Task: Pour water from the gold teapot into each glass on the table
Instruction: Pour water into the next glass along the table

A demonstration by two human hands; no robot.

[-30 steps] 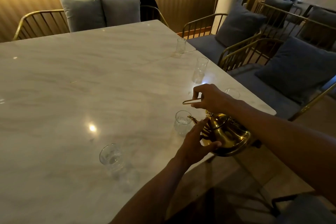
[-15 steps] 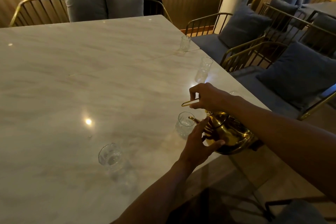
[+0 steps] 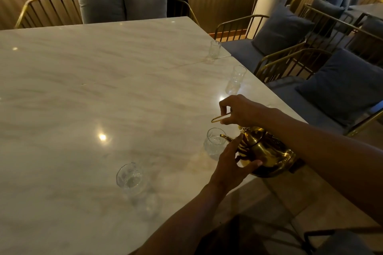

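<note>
The gold teapot (image 3: 267,153) is tilted, its spout over the rim of a clear glass (image 3: 213,144) near the table's right edge. My right hand (image 3: 240,109) grips the teapot's thin gold handle from above. My left hand (image 3: 232,159) rests fingers spread against the pot's near side. Another glass (image 3: 130,178) stands closer to me on the left. Two more glasses, one in the middle (image 3: 235,79) and one at the far end (image 3: 214,48), stand along the right edge. I cannot see a water stream.
The marble table (image 3: 93,99) fills the left and centre. Gold-framed chairs with grey cushions (image 3: 342,89) line the right side, and a cushioned bench (image 3: 120,0) stands at the far end. The table's near right corner lies under the teapot.
The view has shifted slightly. Both hands and the teapot stay at the same glass, the pot tilted much as before.
</note>
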